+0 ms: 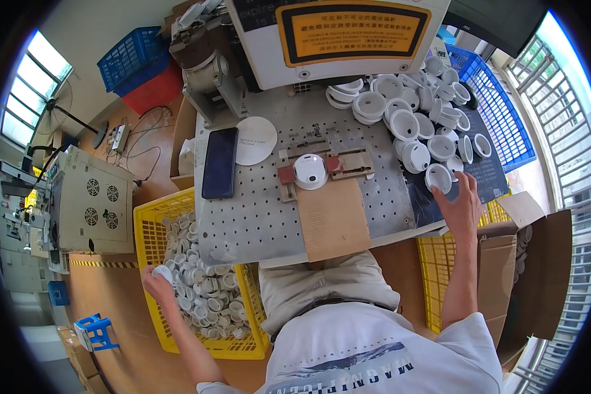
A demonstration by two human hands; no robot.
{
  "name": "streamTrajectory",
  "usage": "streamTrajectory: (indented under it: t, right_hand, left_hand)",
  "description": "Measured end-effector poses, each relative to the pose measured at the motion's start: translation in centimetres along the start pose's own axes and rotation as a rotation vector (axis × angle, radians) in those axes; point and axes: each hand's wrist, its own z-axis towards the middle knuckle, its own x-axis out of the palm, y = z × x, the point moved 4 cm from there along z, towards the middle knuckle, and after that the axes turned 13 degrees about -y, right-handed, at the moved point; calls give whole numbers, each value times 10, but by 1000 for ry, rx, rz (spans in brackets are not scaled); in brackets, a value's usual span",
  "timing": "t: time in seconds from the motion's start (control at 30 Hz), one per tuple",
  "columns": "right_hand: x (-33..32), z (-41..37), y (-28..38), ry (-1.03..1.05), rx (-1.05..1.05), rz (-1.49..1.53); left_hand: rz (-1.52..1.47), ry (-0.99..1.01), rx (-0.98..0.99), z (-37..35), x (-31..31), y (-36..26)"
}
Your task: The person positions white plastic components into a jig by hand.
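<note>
My left hand (156, 285) is out over the yellow crate's left side, fingers closed on a white plastic cup lid (163, 273). On the right, my right hand (460, 205) reaches to the near edge of the lid pile, thumb and fingers round a white cup lid (438, 178). Another white cup lid (310, 173) sits in the metal fixture (349, 164) at the middle of the perforated plate (256, 223), between reddish jaws. A cardboard strip (335, 220) runs from the fixture to the plate's front edge.
Many lids (400, 125) are heaped at the back right, by a blue basket (499, 111). The yellow crate (256, 315) at lower left holds more lids. A phone (220, 163) and a round white disc (256, 140) lie on the plate. A machine with a laser warning label (353, 29) overhangs it.
</note>
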Motion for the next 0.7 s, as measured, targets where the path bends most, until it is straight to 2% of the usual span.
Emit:
streamTrajectory:
  t: [0.07,0.13,0.2,0.27,0.3,0.37,0.4,0.5,0.57,0.7]
  right_hand:
    - [6,-3,-14,50,54,-19]
    - [18,-5,-22,39,-11,83]
    - [17,-6,-20,47,-15,106]
    - [16,-5,-16,47,-24,131]
    - [17,-5,-15,15,-37,135]
    - [18,-5,-14,-22,-47,131]
    - [21,-4,-14,-11,-49,177]
    - [26,-6,-19,-30,-68,250]
    - [26,-6,-21,-23,-97,291]
    - [-9,-6,-12,-91,-185,401]
  left_hand:
    - [18,-42,85,14,11,14]
    - [31,-84,171,24,12,-6]
    - [-133,13,95,36,13,-86]
    - [-296,111,143,34,17,-168]
    - [-337,117,226,25,17,-215]
    - [-421,100,575,-1,23,-292]
    - [-519,169,580,-14,20,-335]
    - [-575,283,859,-56,24,-427]
    - [-575,372,868,-85,54,-455]
    - [-414,310,1021,-110,46,-472]
